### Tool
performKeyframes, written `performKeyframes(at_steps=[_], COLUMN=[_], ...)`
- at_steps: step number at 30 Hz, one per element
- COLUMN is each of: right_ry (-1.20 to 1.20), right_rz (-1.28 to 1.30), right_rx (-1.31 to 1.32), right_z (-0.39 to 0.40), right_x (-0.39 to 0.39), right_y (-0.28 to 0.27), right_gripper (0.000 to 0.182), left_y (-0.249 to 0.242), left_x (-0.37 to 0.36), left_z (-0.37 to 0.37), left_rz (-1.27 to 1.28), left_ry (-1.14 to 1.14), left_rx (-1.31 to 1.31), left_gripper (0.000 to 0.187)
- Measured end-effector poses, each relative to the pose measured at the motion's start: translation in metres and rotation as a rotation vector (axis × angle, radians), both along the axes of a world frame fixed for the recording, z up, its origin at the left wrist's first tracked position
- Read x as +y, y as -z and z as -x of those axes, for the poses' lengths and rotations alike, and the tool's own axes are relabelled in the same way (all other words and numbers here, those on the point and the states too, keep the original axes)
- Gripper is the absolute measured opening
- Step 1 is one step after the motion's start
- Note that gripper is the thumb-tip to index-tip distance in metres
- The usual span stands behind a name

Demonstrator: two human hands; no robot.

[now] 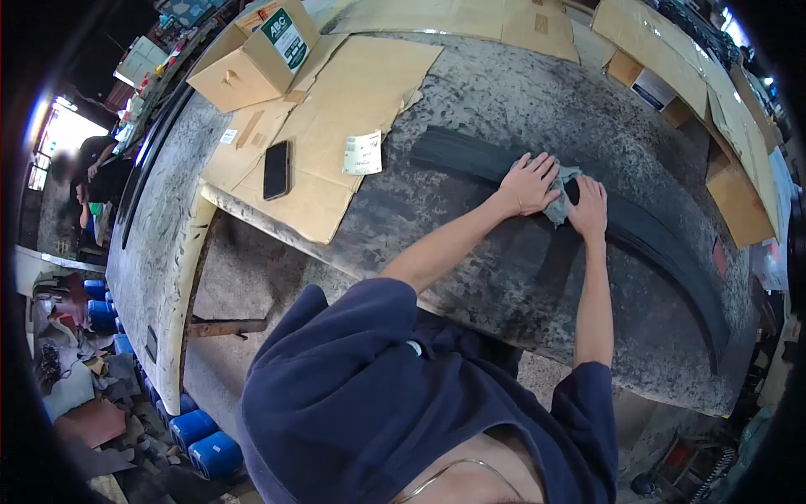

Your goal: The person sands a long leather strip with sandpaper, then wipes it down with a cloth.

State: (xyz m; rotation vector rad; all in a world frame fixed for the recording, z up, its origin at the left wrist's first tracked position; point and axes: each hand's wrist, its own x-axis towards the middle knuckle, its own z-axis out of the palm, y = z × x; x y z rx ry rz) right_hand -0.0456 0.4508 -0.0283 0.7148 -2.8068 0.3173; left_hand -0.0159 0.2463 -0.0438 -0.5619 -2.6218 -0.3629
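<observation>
Navy shirt lies nearest the camera; both my arms reach forward from it. My left hand is spread wide, palm down on a grey cloth. My right hand is arched narrower at the cloth's other side, fingers bent; whether it grips the cloth or only rests against it, I cannot tell. Between the hands shows a dark patch, its nature not established.

Beneath both lies the black strip, curved, running out past each hand along the bench. The bench top is smudged dark.

Step in hand, in my judgement: rubbing the strip with the cloth. The next move appears to call for even pressure along the curve, with one hand steadying the strip against sliding.

Further out, left: a cardboard sheet bearing a phone and a label; a box stands at its far end. Blue drums are on the floor beyond the bench's left edge.
</observation>
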Motion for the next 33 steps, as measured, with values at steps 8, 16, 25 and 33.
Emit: performKeyframes(at_steps=[8, 16, 25, 33], right_ry=[-0.014, 0.018, -0.004, -0.033], right_rz=[0.104, 0.083, 0.086, 0.099], right_rx=[-0.04, -0.05, -0.026, -0.007], right_z=[-0.011, -0.012, -0.012, -0.006], right_x=[-0.005, -0.007, -0.007, -0.006], right_y=[-0.01, -0.012, -0.011, -0.008], right_gripper=[0.064, 0.066, 0.065, 0.066], left_y=[0.005, 0.017, -0.034, -0.012], left_x=[-0.039, -0.234, -0.099, -0.12], left_z=[-0.014, -0.045, -0.045, -0.077], left_rz=[0.027, 0.093, -0.023, -0.223], left_ry=[0.033, -0.472, -0.095, -0.37], left_rx=[-0.027, -0.019, -0.066, -0.196], left_gripper=[0.047, 0.042, 0.048, 0.04])
